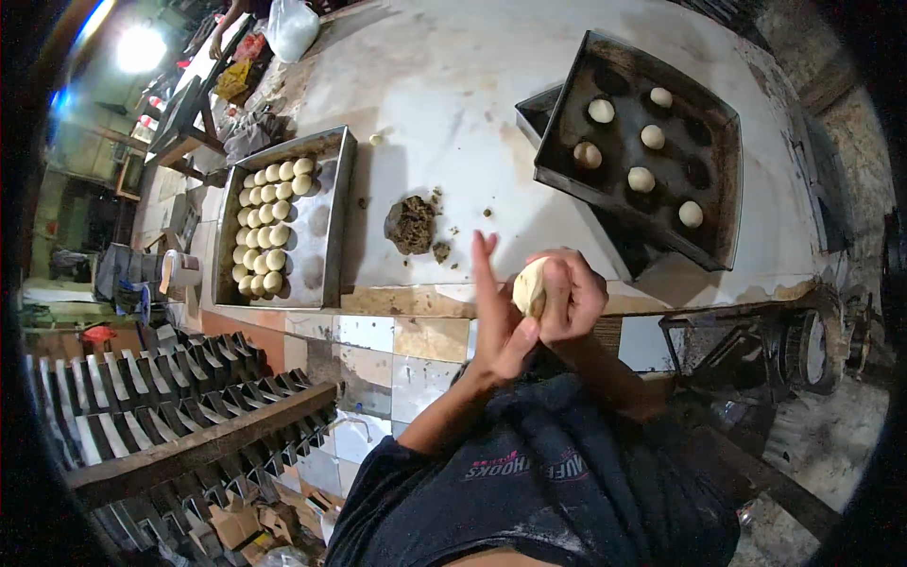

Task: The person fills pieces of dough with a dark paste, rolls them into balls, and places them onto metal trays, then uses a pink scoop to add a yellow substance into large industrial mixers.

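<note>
My right hand [576, 300] is closed around a pale piece of dough [529, 287], its fingers and thumb wrapped over the right side. My left hand [498, 326] stands beside the dough with fingers stretched upward, its thumb close against the dough's lower part. Both hands are held at the near edge of the white table [463, 123]. Beyond them on the table lies a crumbly brown mound of filling [413, 225] with loose crumbs around it. Left of that, a metal tray [346, 189] holds rows of smooth dough balls [275, 235].
At the right, a dark metal tray [564, 104] with several spaced dough balls [652, 137] rests askew on another tray [628, 248]. Dark metal moulds [179, 397] sit on racks at lower left. A white plastic bag [293, 30] and another person's hand [216, 44] are at the far left.
</note>
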The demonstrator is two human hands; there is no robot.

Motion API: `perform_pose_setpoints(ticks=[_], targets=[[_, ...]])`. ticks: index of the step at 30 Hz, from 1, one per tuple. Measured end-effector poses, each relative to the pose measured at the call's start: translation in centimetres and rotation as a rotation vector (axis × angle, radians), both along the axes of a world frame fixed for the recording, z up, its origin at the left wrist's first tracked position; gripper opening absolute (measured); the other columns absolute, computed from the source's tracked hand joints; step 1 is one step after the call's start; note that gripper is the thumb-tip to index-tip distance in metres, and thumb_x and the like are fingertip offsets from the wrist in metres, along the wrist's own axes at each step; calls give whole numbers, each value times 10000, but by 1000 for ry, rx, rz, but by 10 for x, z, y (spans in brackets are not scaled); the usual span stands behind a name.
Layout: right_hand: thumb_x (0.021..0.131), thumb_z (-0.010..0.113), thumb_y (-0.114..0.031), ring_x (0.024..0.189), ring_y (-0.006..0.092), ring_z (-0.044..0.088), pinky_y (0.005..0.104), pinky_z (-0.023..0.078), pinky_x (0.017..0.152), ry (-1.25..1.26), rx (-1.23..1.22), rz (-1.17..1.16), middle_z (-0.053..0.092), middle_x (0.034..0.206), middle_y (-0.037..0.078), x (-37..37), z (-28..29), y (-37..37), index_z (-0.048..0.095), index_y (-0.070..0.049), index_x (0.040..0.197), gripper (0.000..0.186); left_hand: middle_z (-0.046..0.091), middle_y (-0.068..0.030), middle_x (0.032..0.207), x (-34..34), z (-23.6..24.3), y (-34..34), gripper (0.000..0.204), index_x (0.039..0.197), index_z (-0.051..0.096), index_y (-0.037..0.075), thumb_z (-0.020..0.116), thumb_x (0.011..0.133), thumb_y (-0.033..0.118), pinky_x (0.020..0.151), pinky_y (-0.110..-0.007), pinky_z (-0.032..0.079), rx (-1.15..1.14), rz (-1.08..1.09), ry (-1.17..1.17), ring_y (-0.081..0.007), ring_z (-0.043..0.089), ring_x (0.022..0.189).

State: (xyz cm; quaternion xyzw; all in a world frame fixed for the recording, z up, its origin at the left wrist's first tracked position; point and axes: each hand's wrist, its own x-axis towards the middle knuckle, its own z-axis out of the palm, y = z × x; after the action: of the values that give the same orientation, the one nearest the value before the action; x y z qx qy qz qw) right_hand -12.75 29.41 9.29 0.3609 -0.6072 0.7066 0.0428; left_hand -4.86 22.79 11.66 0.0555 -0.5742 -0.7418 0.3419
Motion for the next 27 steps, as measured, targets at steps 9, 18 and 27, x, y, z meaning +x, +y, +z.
perform_pose_setpoints(ticks=[9,18,27], targets=[[1049,378,-398,1090,249,511,386,413,933,-71,279,285,528,1063,149,70,-12,-84,655,-7,1031,479,649,-99,1199,137,-12,-64,363,1279,568,-49,519,1045,225,951,-338,493,429,30,-266,-171,618,1094],[958,605,-254,895,228,686,342,525,817,-118,618,356,720,953,177,113,-85,-128,711,1,981,278,590,-180,1330,246,-62,-83,425,1345,499,-27,542,1020,243,1071,-393,431,934,74,-174,-256,572,1235],[817,676,-66,980,351,649,440,530,872,527,1015,203,703,1021,181,-8,-166,-149,737,-13,957,162,547,-51,1359,161,-70,-134,515,1533,358,145,499,1042,211,1062,-379,420,692,97,-175,-194,525,1254]])
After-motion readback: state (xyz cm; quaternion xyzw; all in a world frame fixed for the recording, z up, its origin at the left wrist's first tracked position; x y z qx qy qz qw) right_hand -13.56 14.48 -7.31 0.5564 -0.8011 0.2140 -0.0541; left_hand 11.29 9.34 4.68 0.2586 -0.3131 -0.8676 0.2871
